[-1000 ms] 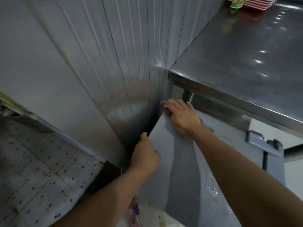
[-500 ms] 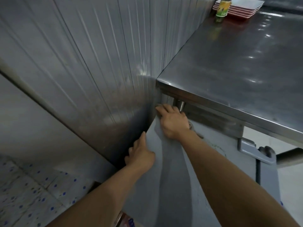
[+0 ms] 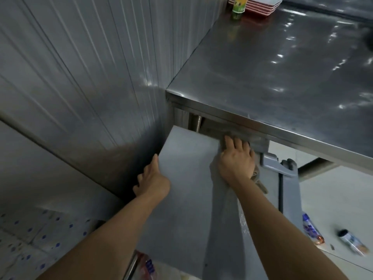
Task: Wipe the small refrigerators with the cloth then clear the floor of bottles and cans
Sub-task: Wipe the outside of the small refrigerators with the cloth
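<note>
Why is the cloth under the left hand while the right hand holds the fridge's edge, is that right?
Not quite. The head view shows the cloth under the right hand, pressed on the fridge top. The left hand holds the fridge's edge.

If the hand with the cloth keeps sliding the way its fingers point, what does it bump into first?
Probably the underside frame of the steel table. The right hand presses the cloth on the refrigerator top, fingers pointing toward the dark gap beneath the table edge. Depth there is hard to judge.
</note>
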Demonstrator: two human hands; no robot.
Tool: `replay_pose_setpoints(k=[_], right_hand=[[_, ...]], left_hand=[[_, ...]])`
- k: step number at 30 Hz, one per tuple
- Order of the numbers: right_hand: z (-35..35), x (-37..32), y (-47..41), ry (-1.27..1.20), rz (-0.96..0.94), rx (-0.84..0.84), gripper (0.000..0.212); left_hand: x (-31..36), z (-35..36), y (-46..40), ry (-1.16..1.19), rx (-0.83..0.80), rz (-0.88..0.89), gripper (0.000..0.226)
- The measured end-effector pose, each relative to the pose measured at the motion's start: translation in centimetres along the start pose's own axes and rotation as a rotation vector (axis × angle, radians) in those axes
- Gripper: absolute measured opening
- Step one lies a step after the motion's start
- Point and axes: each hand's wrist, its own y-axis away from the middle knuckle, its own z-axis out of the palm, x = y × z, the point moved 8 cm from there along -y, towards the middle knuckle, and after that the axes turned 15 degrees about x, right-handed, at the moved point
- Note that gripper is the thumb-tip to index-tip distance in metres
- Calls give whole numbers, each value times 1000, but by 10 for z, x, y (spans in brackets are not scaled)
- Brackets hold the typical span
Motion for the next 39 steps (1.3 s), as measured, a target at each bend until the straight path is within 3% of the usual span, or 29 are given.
replay_pose_setpoints(k=[3, 10, 12, 15, 17, 19, 23, 26, 32, 39], right_hand=[[-3, -24, 13, -23, -96, -1, 55], [-10, -65, 105, -157, -533, -162, 57], [-9, -41, 75, -134, -509, -128, 58], [-5, -3, 29, -22, -271, -83, 55], [-7, -8, 33, -39, -228, -77, 54], [-7, -25, 68, -99, -292, -109, 57], [-18, -52, 159, -148, -600, -176, 60], [-15, -55, 147, -145, -706, -246, 63], [3, -65, 58, -92, -402, -133, 54], [-26, -71, 208, -136, -667, -169, 62]], left_hand=[[2, 1, -2, -15, 4, 10, 76], [0, 0, 0, 5, 11, 12, 76], [1, 0, 2, 24, 20, 46, 77], [4, -2, 7, 21, 58, 152, 73], [5, -4, 12, -12, 86, 238, 70], [1, -5, 21, -57, 105, 299, 67], [-14, -9, 51, -148, 145, 370, 67], [-22, -10, 68, -149, 135, 449, 67], [-26, -10, 70, -56, 120, 485, 65], [-36, -14, 82, -45, 125, 600, 66]])
